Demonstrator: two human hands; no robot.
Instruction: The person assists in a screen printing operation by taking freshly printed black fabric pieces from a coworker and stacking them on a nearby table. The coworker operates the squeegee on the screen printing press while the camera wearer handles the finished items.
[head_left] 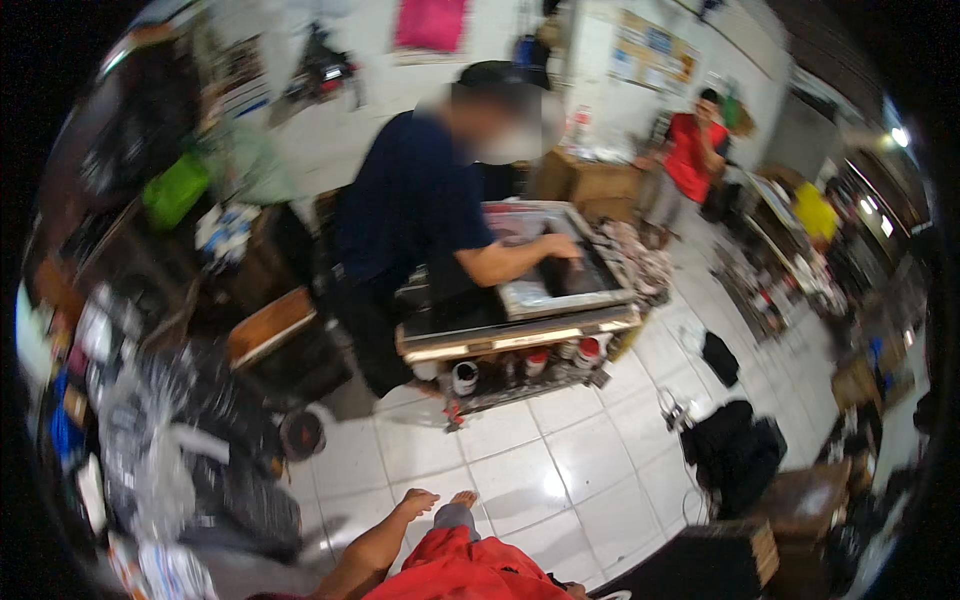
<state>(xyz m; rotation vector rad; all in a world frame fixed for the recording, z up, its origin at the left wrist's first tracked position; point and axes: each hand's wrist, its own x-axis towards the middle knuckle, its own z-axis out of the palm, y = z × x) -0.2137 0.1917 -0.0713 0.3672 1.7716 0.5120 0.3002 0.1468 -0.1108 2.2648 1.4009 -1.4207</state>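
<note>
My left hand (420, 502) hangs at the end of my bare forearm, over the tiled floor (500, 435) and beside my bare foot (463, 498). It appears empty, its small blurred fingers loosely apart. My right hand is out of view; only my red shirt (470, 570) fills the lower edge. Ahead, a co-worker in a dark shirt (410, 195) leans over a work table (520, 340). That person's hand (560, 248) reaches into a flat rectangular frame (570, 305) lying on it. What the co-worker's fingers hold is too blurred to make out.
Several jars (588, 350) stand on the table's lower shelf. Stuffed black bags (235, 490) and a dark bucket (302, 435) are at left. Dark cloth (735, 450) and a loose cable lie on the floor at right. Another person in red (690, 155) stands farther back.
</note>
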